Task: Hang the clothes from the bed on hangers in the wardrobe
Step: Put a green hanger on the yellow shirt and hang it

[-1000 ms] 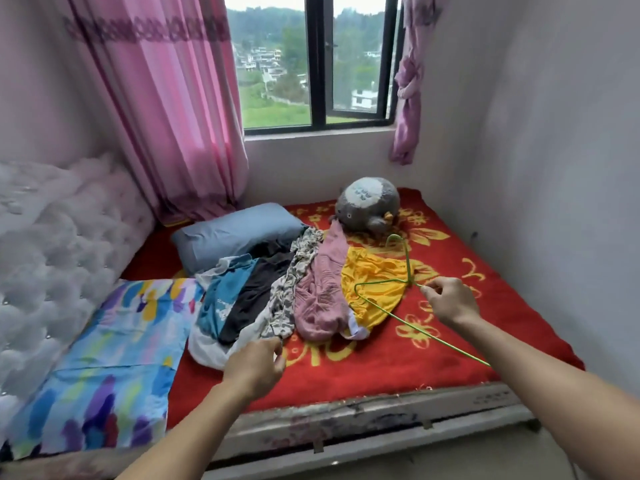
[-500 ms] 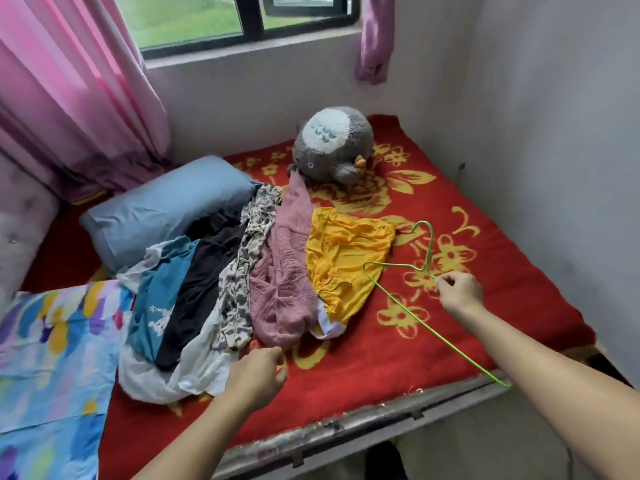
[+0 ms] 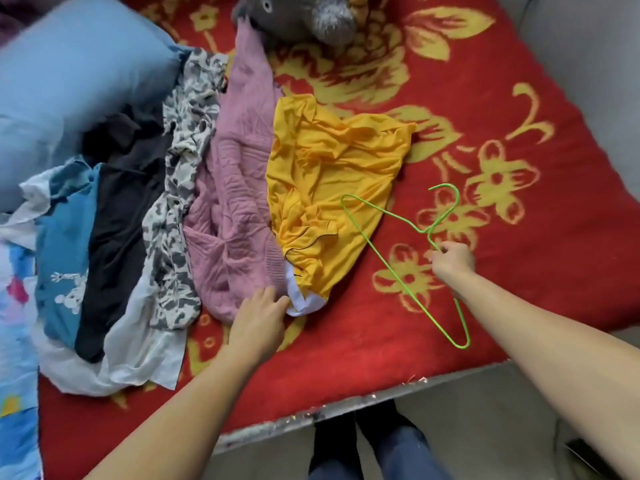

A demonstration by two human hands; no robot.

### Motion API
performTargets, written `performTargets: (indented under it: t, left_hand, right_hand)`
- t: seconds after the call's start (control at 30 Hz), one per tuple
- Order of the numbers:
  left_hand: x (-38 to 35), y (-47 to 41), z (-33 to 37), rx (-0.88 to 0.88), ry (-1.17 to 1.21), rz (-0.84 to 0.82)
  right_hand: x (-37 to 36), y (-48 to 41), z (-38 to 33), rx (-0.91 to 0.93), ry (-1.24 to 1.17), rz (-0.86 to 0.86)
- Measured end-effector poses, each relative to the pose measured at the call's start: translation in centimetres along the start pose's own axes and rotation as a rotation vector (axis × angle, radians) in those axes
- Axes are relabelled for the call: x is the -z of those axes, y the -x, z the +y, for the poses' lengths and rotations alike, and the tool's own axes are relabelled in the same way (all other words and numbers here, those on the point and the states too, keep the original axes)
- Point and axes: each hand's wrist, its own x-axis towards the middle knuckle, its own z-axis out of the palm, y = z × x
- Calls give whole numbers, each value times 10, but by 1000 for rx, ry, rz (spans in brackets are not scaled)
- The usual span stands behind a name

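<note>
Left hand (image 3: 259, 320) has advanced since half a second ago, from short of the pile to its near edge; fingers loosely together, touching the pink knit garment (image 3: 235, 202) beside a white hem. No grip yet; likely first pick. Right hand (image 3: 452, 259) pinches the green wire hanger (image 3: 394, 268) by its neck, low over the bed (image 3: 519, 306). Yellow top (image 3: 332, 168) just right; patterned, black, blue garments overlap left. Pillow and plush toy (image 3: 301, 15) beyond, no obstruction. Wardrobe not visible.
</note>
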Motion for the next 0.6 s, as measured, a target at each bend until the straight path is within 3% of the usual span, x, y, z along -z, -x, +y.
performTargets:
  t: [0.1, 0.23, 0.33, 0.5, 0.6]
  left_hand:
    - [-28, -46, -10, -90, -107, 40]
    - [-62, -93, -24, -149, -191, -51]
    - [-66, -112, -29, -108, -104, 38]
    - [-15, -121, -47, 196, 636, 133]
    - [32, -105, -69, 266, 939, 165]
  right_hand:
    - [-9, -10, 20, 74, 262, 27]
    - [-33, -2, 35, 315, 320, 101]
    - [-61, 23, 32, 442, 328, -5]
    - [-100, 74, -12, 470, 281, -302]
    - [-121, 99, -56, 489, 211, -373]
